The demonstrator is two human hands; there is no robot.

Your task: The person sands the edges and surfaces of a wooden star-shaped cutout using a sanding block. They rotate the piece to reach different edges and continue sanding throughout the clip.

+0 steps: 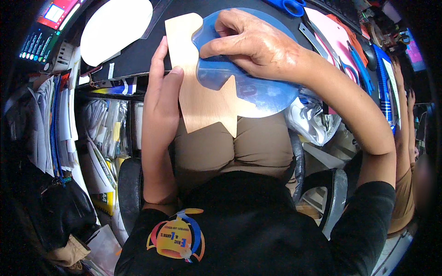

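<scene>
Evidently both hands are busy with a pale, wood-grained board (198, 103) and a translucent blue disc (269, 89), the two held over the near edge of the dark desk (143, 56) and the brown-trousered lap (202, 147). The board's long axis runs from the far left, by the desk, down toward the person and slightly to the right. Its far end has one squared corner and one rounded corner; its near end breaks into star-like points, one aimed down at the lap, one out to the right and one up along the disc. Its left side is nearly straight, while its right side curves in a wave beside the disc, which spreads out to the right. Whether the two are joined cannot be told.

The left hand (162, 87) grips the board's left edge, thumb on the upper face and fingers along the outer side. The right hand (258, 43) lies over the disc with its fingers bent and its thumb reaching left to the wavy edge; I cannot tell whether it pinches anything.

On the desk, a white rounded sheet (115, 32) lies at the left. At the right are steel scissor blades (314, 41), a blue handle (293, 6) and a pink sheet (334, 34).
</scene>
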